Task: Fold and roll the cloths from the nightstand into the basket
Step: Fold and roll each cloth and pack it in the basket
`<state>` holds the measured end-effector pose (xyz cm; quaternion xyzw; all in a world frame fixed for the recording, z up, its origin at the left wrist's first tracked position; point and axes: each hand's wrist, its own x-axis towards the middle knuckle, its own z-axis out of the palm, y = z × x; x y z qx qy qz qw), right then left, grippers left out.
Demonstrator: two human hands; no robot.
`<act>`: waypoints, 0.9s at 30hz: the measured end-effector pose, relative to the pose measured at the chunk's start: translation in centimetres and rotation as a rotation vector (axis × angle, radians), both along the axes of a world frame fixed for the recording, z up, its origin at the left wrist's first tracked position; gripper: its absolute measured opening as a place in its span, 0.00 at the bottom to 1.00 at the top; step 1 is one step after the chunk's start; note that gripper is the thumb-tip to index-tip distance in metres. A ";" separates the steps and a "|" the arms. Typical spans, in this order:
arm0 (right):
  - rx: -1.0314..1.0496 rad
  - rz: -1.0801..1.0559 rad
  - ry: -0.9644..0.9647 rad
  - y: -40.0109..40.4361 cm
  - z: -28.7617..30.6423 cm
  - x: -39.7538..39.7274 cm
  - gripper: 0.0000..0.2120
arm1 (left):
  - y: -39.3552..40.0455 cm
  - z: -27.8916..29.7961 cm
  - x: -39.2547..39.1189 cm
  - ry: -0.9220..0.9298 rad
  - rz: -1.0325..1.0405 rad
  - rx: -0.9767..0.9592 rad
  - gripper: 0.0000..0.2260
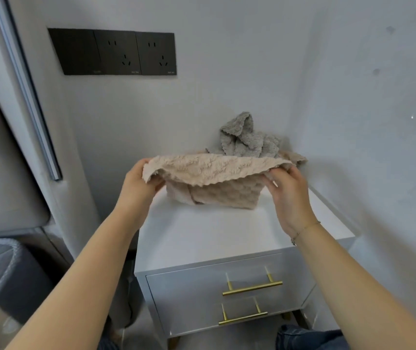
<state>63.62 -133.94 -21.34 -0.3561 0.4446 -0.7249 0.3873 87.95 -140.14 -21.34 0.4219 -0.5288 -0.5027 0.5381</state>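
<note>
1. While the left hand (140,184) pinches one top corner of the beige cloth (214,178) and the right hand (286,184) pinches the opposite corner, the cloth hangs stretched between them above the back half of the nightstand (201,231); its lower edge appears to touch or nearly touch the top. Each hold is on a corner only, so a slack pinch could let one side drop and spoil the fold.

2. A grey cloth (246,138) lies crumpled in the back right corner of the nightstand, against the wall and just behind the beige one. The beige cloth's trailing edge could catch it and drag it forward, or push it off the right edge.

3. The plush pile looks thick and springy; a fold laid on the glossy white top may slide or spring open before it can be rolled, giving a loose roll.

4. The free front half of the top is the likely folding area. Cloth laid too near the front edge could slip to the floor above the drawer handles (252,287).

5. A grey basket (12,269) stands low at the left, well apart from the nightstand, with something pale at its near rim; a loosely held roll could unwind during the carry across.
</note>
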 end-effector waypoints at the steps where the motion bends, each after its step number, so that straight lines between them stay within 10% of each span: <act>1: -0.052 -0.013 -0.043 -0.1 0.4 0.1 0.05 | -0.1 0.1 -0.3 0.054 -0.003 -0.065 0.12; 6: -0.275 -0.061 -0.103 0.6 1.8 -0.4 0.19 | 0.2 1.6 0.2 0.219 -0.044 -0.276 0.07; 18: 0.128 0.012 0.833 5.7 -2.6 -2.8 0.05 | 4.6 -4.5 6.0 -1.086 -0.281 -0.410 0.17; 27: 0.145 0.146 0.630 7.6 -2.8 -3.7 0.08 | 6.9 -4.1 6.9 -0.893 -0.295 -0.243 0.07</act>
